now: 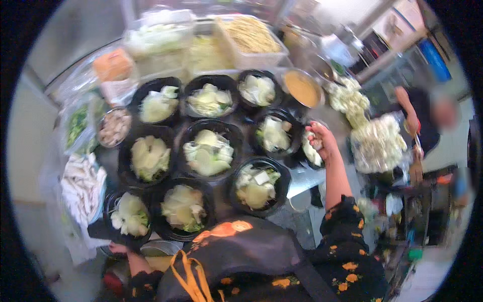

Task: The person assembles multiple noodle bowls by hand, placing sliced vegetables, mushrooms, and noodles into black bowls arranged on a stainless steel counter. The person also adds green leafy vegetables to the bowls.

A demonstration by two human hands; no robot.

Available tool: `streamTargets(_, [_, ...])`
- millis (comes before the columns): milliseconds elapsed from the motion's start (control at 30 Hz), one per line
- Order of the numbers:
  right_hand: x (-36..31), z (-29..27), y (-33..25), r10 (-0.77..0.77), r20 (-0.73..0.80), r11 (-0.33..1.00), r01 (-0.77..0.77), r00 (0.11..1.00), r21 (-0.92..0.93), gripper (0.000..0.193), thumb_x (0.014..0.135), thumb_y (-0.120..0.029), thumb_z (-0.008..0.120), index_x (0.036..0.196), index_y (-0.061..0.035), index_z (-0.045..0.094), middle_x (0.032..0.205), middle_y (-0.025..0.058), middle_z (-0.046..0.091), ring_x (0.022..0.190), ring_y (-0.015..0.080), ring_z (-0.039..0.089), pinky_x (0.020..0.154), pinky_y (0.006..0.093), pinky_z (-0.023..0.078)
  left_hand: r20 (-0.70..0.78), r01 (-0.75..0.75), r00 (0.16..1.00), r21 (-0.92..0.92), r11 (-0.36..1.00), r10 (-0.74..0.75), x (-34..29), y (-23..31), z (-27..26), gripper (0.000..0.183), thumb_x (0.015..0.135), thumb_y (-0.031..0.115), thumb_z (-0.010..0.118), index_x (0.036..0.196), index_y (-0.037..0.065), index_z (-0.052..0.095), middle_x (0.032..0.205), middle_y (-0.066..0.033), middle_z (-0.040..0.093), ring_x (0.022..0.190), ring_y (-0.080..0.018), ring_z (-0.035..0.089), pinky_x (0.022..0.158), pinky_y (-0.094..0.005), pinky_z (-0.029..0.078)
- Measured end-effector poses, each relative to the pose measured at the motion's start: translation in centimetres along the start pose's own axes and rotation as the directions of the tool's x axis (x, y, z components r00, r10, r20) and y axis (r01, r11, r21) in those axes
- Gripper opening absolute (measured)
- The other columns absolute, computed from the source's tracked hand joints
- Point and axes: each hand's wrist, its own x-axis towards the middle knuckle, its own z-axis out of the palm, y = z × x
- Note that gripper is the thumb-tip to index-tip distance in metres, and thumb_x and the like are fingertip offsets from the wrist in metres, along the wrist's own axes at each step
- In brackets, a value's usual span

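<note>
Several black bowls stand in rows on the counter, filled with pale sliced vegetables; one is in the middle [209,153]. My right hand [323,139] is over a smaller dish of white pieces [310,150] at the right end of the rows. Its fingers are curled together, and whatever they hold is too blurred to name. My left hand [119,248] is low at the counter's near left edge, just below a black bowl of pale slices [130,214]. The fingers of that hand are mostly hidden.
Along the back are a tub of yellow noodles [251,35] and a tub of pale vegetables [158,35]. A bowl of orange-brown sauce [302,88] is at the back right, near bagged white mushrooms [380,143]. Whitish strips [83,189] lie left. Another person [420,116] works at far right.
</note>
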Motion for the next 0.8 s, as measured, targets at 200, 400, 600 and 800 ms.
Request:
streamTargets(200, [3.2,18.0,1.7,0.182,0.485,0.948,-0.285,0.855,0.146,0.028,0.085,-0.016,0.059,0.110,-0.0065,0.052,0.088,0.0067,0.059,0.063,0.0131,0.053,0.050,0.0226,0.045,-0.115,0.034,0.992,-0.142,0.989,-0.050,-1.5,0.9,2.0,0.046,0.092,0.025,0.044,0.124,-0.007,0.040,0.114,-0.0222,0.051,0.093,-0.0270,0.053,0.081,-0.0386,0.046])
streamTargets(400, [5.6,42.2,-0.9,0.159,0.762,0.942,-0.329,0.628,0.075,0.014,0.086,-0.015,0.058,0.095,-0.0044,0.054,0.080,0.0086,0.060,0.060,0.0156,0.056,0.050,0.0264,0.047,-0.184,0.075,0.975,-0.262,0.962,-0.126,-4.5,5.4,1.3,0.048,0.095,0.031,0.040,0.127,-0.005,0.035,0.118,-0.0222,0.047,0.098,-0.0274,0.051,0.084,-0.0389,0.044])
streamTargets(600, [9.0,57.1,-2.8,-0.203,0.655,0.938,0.337,0.727,-0.082,0.035,0.082,-0.018,0.063,0.111,-0.0006,0.052,0.095,0.0125,0.059,0.080,0.0202,0.058,0.070,0.0311,0.049,-0.159,0.006,0.986,-0.291,0.957,-0.054,-3.8,1.6,0.7,0.045,0.096,0.031,0.040,0.131,0.004,0.033,0.118,-0.0205,0.047,0.099,-0.0270,0.050,0.086,-0.0395,0.042])
streamTargets(800, [5.5,56.3,2.2,-0.649,0.672,0.396,0.913,0.356,-0.101,0.040,0.080,-0.023,0.062,0.114,-0.0036,0.054,0.110,0.0176,0.055,0.102,0.0299,0.054,0.088,0.0364,0.043,-0.158,0.151,0.965,-0.320,0.935,-0.210,-6.8,6.3,2.1,0.045,0.096,0.029,0.037,0.133,0.004,0.030,0.112,-0.0171,0.047,0.097,-0.0253,0.049,0.087,-0.0356,0.039])
